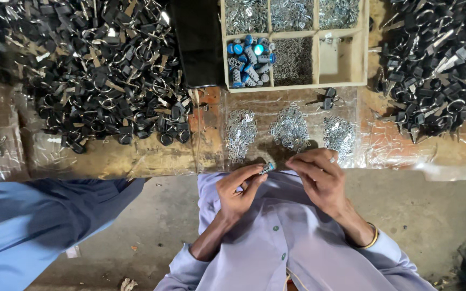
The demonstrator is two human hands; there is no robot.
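The left hand pinches a small silver cylinder with a blue end between thumb and fingers, close above the person's pale shirt. The right hand has its fingers curled shut beside the cylinder's tip, on something too small to make out. Just beyond the hands, three heaps of small metal parts lie on clear plastic sheeting covering the counter. Farther off stands a wooden tray with six compartments; one holds a cluster of blue-capped cylinders. Two large piles of black-headed keys flank the tray, left and right.
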